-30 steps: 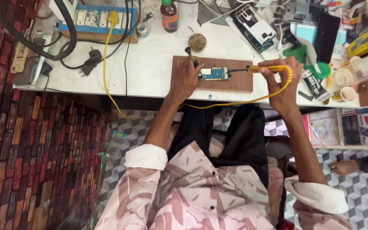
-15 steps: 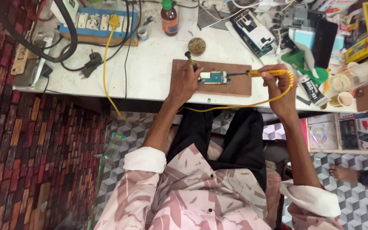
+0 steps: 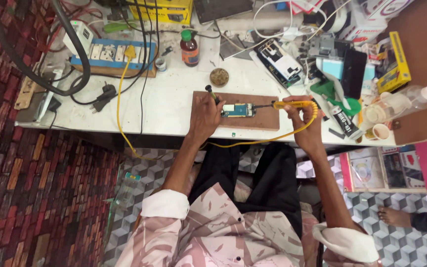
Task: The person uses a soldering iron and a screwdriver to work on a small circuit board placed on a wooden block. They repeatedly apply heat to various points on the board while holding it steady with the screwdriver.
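A small blue-green circuit board (image 3: 238, 110) lies on a brown wooden board (image 3: 268, 117) on the white workbench. My left hand (image 3: 204, 112) grips a thin dark-handled tool (image 3: 211, 93) at the circuit board's left edge. My right hand (image 3: 303, 123) holds a yellow soldering iron (image 3: 291, 104), its dark tip touching the circuit board's right side. The iron's yellow cord (image 3: 268, 140) loops below the bench edge and runs left.
A blue power strip (image 3: 112, 52) with plugs sits at back left, with thick black cables (image 3: 75, 54). A brown bottle (image 3: 190, 48), a round tin (image 3: 219, 77), boxes, tools and tubes (image 3: 344, 121) crowd the back and right. Another person's bare foot (image 3: 394, 216) is at lower right.
The view has tilted so the bench sits lower in frame. Both hands stay on the circuit board, the iron's tip still at its right side.
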